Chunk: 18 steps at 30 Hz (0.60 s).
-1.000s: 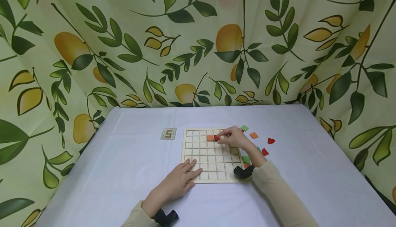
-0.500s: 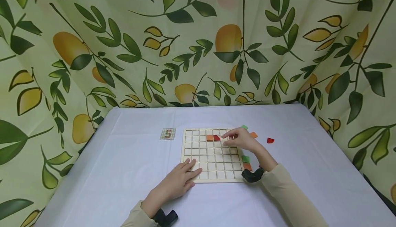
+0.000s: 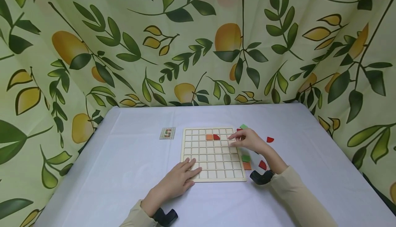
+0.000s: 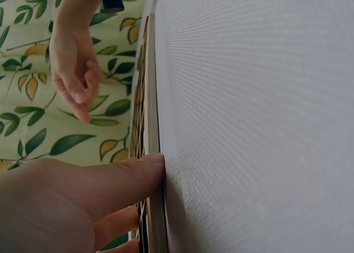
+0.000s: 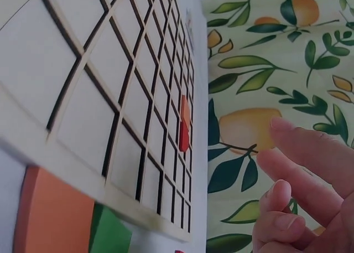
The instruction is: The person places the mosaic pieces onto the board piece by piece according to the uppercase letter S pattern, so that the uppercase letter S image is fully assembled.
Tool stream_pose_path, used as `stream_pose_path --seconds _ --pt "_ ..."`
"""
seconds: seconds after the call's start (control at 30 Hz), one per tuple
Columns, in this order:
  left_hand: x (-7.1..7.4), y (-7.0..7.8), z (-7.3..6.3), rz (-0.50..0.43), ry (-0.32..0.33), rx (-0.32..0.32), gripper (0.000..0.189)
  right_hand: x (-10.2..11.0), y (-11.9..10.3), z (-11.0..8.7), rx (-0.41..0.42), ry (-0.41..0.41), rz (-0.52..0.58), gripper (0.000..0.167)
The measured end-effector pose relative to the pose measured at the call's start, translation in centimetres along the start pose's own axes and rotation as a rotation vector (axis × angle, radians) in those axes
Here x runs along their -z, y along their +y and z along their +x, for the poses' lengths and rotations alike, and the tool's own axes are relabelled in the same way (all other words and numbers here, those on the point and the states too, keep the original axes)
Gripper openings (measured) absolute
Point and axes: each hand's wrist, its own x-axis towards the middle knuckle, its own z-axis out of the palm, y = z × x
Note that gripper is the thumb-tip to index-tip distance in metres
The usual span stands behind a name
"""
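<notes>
A pale gridded board lies on the white table. In its upper rows, an orange square tile sits side by side with a red quarter-round tile. My left hand rests on the board's lower left corner, fingers extended; in the left wrist view its thumb presses the board's edge. Above the board's upper right side is my right hand. The right wrist view shows its fingers loosely bent, with nothing between them.
Right of the board lie a green tile, an orange tile, red quarter-round tiles and another green tile. A small pattern card lies left of the board. A leaf-print curtain hangs behind the table.
My right hand has let go of the red quarter-round tile, leaving it beside the orange one, and moved right toward the board's edge. The left hand stays in place.
</notes>
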Motion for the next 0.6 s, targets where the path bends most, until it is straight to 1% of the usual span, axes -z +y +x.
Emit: stream_pose_path --seconds 0.3,0.47,0.6 --pt "0.1 0.0 -0.1 -0.001 -0.001 -0.001 0.048 0.9 0.8 -1.0 -0.024 -0.006 0.006 0.032" --pt "0.1 0.0 -0.1 -0.006 -0.002 0.005 0.048 1.4 1.3 -1.6 -0.036 -0.011 0.024 0.032" --pt "0.0 0.0 0.0 -0.007 -0.005 0.007 0.049 1.9 2.0 -2.0 -0.051 -0.007 0.011 0.030"
